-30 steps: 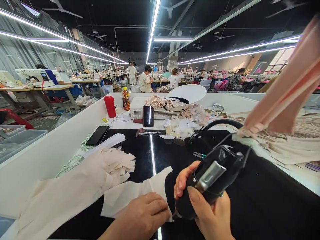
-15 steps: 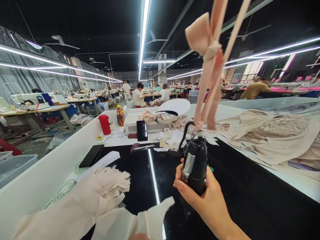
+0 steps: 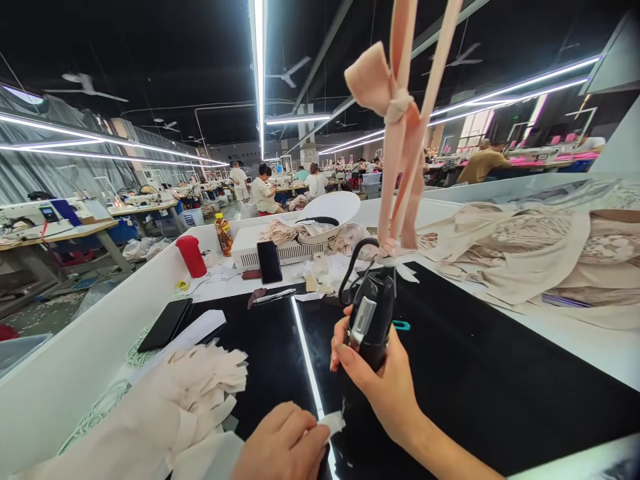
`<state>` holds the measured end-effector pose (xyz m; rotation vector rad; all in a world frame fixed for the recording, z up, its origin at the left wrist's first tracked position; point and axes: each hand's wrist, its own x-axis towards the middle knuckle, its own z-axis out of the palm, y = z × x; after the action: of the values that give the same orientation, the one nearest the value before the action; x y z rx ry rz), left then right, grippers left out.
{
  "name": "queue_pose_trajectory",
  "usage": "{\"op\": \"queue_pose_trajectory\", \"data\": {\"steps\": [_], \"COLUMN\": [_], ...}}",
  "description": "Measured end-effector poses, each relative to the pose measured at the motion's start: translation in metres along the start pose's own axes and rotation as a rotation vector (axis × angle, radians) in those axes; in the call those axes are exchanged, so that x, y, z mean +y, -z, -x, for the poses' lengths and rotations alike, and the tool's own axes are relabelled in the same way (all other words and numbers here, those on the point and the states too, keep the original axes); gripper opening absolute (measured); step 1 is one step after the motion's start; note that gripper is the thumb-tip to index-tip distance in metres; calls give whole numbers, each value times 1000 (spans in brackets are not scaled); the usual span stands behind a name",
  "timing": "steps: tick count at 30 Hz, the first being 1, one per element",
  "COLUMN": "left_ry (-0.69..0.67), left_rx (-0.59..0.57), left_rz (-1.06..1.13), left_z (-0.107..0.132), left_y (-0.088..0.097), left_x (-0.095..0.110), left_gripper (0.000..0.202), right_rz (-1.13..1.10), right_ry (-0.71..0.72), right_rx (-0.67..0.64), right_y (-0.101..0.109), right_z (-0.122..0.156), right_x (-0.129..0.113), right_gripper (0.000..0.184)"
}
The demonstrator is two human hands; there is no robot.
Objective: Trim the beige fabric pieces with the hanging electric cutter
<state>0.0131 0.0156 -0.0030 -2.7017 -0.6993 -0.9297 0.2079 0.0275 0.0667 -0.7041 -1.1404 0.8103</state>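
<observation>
My right hand (image 3: 383, 383) is closed around a black hand-held tool (image 3: 369, 320) with a silver clip, held nearly upright over the black tabletop (image 3: 475, 373). The tool hangs from a pink fabric strap (image 3: 405, 133) tied in a bow that runs up out of view, and a black cord loops from its top. My left hand (image 3: 283, 443) is at the bottom edge, fingers pinched on a small white fabric piece (image 3: 333, 421) beside the tool's lower end. A stack of beige cut fabric pieces (image 3: 190, 393) lies left of that hand.
A black phone (image 3: 165, 324) lies at the table's left; another dark phone (image 3: 269, 261) leans on a white box (image 3: 250, 250). A red cup (image 3: 191, 256), a bottle (image 3: 223, 235), small teal scissors (image 3: 401, 325) and beige lace garments (image 3: 530, 247) are about. People sit at sewing stations behind.
The tool has stayed upright and moved slightly left and down. My left hand has come back into view at the bottom, pinching the white piece. The view has shifted left.
</observation>
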Motion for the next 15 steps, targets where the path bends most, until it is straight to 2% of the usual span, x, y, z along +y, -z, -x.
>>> {"op": "queue_pose_trajectory", "data": {"steps": [2,5,10,15], "left_ry": [103,242,424,506], "left_rx": [-67,-102,-240,-274], "left_rz": [71,188,346,415], "left_z": [-12,-17,-19,-24], "left_y": [-2,-9,-18,-19], "left_x": [-1,-4,-4,-3], "left_gripper": [17,3,21,16], "right_rz": [19,52,68,40], "right_ry": [-5,-15,-40,-60], "right_rx": [8,20,0,-30], "right_y": [0,0,1,3], "right_z": [-1,-2,0,2], "right_x": [2,4,4,5], "right_gripper": [26,27,27,27]}}
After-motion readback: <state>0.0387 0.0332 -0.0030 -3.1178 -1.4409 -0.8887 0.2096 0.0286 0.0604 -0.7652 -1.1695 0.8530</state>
